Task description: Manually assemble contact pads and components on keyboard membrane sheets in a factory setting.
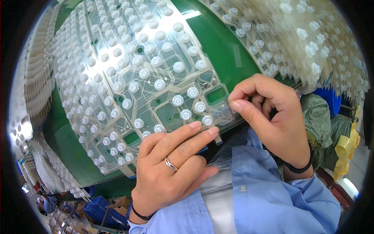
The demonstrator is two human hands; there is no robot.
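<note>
Clear plastic film, printed with silver traces and set with pale rubber domes: the keyboard membrane sheet (pixel 167 74) lies on the green desk (pixel 218 46), between the two hands and the far edge of the view. From my remote position I see my left hand (pixel 171 165) laid over the near edge, fingers extended and slightly spread, two fingertips just beside a near dome (pixel 207 120); it appears to grip nothing. My right hand (pixel 276 113) stands at the near right corner, thumb and index finger narrowed to a pinch beside a rectangular cut-out (pixel 217 95); I cannot tell whether film is caught between them. A connector tail (pixel 219 140) projects past the near edge. A stack of similar sheets (pixel 304 35) rises at the far right.

Hazards, in my judgement: (a) lifting the right corner while the left fingers press could crease the film and crack a trace; (b) sideways drag of those fingers could shear a dome loose; (c) sliding the sheet nearer could fold the tail against the desk edge; (d) glare toward the far left could hide a raised edge from me.
</note>
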